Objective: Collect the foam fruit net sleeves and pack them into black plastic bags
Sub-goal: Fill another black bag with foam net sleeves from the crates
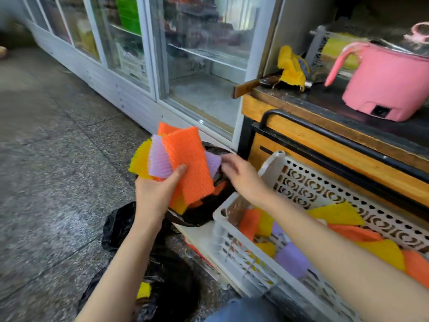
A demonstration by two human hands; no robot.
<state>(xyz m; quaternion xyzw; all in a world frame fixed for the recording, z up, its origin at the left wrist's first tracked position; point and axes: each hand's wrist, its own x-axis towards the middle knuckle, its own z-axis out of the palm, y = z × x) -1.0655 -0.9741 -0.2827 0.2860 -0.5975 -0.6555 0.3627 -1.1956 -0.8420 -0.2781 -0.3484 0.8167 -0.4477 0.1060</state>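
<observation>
My left hand (156,192) grips a fanned stack of foam net sleeves (185,163) in orange, purple and yellow, held above an open black plastic bag (204,212) on the floor. My right hand (241,173) reaches to the right side of the stack, its fingers pinching a purple sleeve (213,161) there. A white perforated crate (308,189) to the right holds several more loose sleeves (290,259) in the same colours. A second black bag (167,284) lies nearer to me with a yellow sleeve (144,290) in it.
Glass-door fridges (199,54) line the back. A wooden counter (325,126) at the right carries a pink pot (385,82), a yellow cloth and a knife. Grey concrete floor (53,159) spreads to the left.
</observation>
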